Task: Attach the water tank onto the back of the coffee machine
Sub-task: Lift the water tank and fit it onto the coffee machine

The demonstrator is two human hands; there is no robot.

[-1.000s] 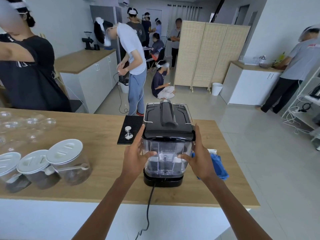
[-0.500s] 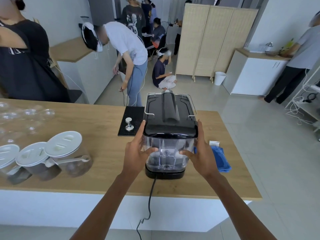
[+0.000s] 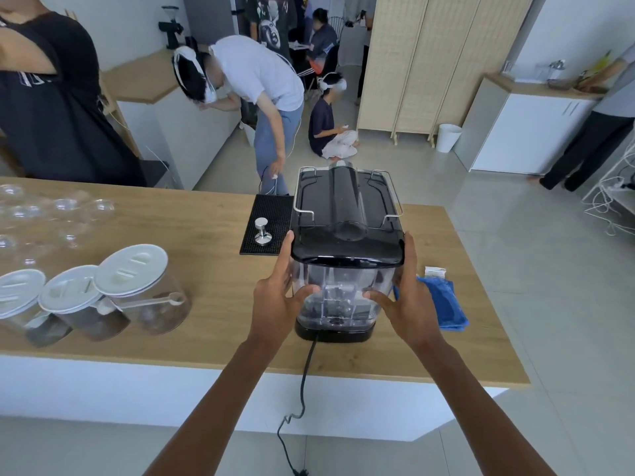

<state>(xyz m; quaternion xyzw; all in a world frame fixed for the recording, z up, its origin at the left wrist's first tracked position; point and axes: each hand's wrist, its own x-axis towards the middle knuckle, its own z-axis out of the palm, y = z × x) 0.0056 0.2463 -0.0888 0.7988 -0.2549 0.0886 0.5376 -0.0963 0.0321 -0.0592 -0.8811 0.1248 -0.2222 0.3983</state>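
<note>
Left hand (image 3: 280,300) and right hand (image 3: 405,304) clasp the water tank (image 3: 340,293) — clear, boxy plastic.

**Bright tiled room with light wood and white cabinets**

A pale grey glossy tiled floor (image 3: 515,269) spreads under plain white walls (image 3: 130,25). A three-panel woven beige folding screen (image 3: 439,63) stands at the back, a small white waste bin (image 3: 448,137) beside it. White cabinets with light wooden tops (image 3: 525,132) line both sides. The long light oak tabletop (image 3: 206,235) crosses the foreground.
</note>
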